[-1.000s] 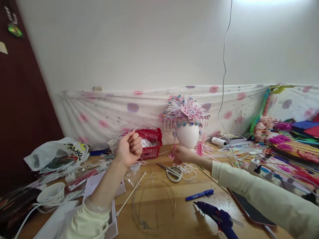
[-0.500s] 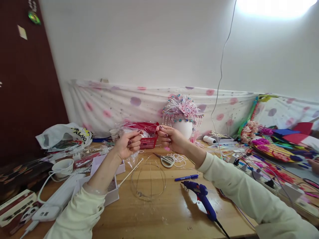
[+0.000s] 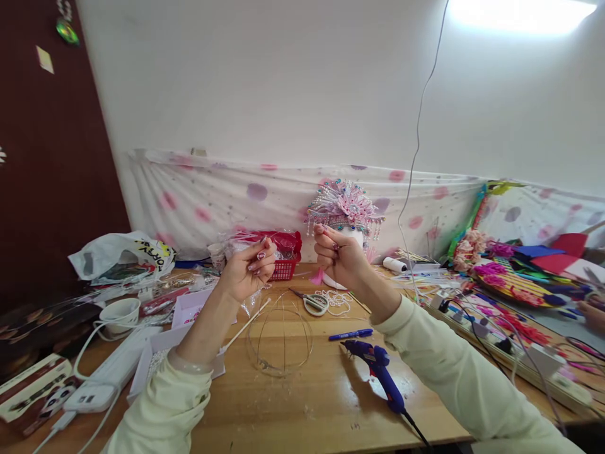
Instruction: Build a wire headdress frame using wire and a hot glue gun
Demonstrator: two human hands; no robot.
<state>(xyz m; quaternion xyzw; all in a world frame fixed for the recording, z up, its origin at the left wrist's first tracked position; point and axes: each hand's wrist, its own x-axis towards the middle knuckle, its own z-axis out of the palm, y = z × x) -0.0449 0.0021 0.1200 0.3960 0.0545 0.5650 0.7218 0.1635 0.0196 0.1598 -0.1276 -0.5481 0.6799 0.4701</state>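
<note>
Both hands are raised over the table, each with thumb and fingers pinched together. My left hand is in front of the red basket, and my right hand is in front of a pink beaded headdress on a white head form. A very thin strand, wire or thread, runs from the fingers of my left hand toward my right hand; it is too fine to follow the whole way. Below them lies a round frame of thin wire on the tabletop.
Near the wire frame lie scissors, a pearl string, a blue pen, a blue glue gun and a thin stick. White boxes and a power strip stand left. Another person's hand shows at right.
My hands have drawn apart: the right has risen slightly and moved rightward, the left has turned a little. The view has shifted slightly.
</note>
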